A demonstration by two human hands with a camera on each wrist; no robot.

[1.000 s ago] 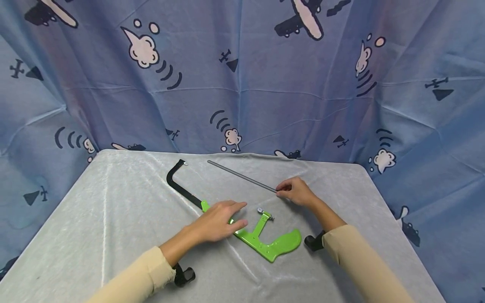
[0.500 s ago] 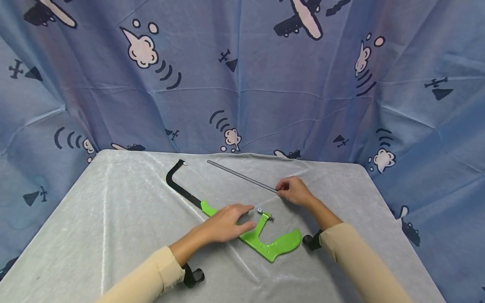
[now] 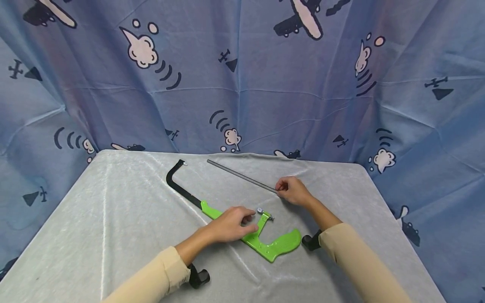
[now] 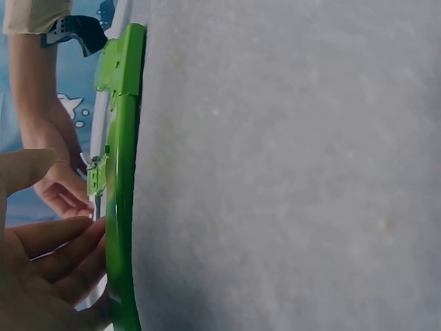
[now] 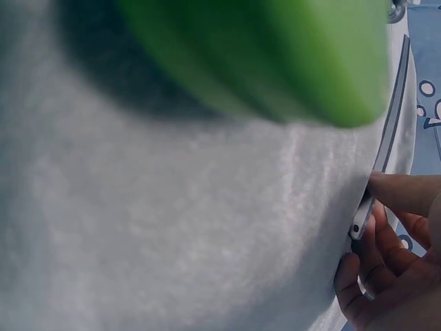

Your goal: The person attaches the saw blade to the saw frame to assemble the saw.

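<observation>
A hacksaw frame (image 3: 278, 246) with a bright green handle and a black front bow lies flat across the middle of the table. Over its green bar reaches my left hand (image 3: 230, 225), fingers loosely bent and thumb apart. In the left wrist view its fingertips are right beside the green bar; I cannot tell whether they touch it. Behind the frame is a thin grey hacksaw blade (image 3: 242, 176), roughly parallel to it. My right hand (image 3: 294, 191) pinches the blade's near right end. A small hole shows at that end in the right wrist view, where the green handle (image 5: 275, 55) looms blurred.
A pale grey cloth (image 3: 132, 235) covers the table, with a few creases. Behind its far edge hangs a blue curtain (image 3: 265, 92) printed with planes and clouds. Black wrist mounts (image 3: 198, 276) stick out below both sleeves.
My left hand has slid right along the frame towards the handle, and its fingers have bent a little more. The right hand still pinches the blade, almost unmoved. The frame stays put.
</observation>
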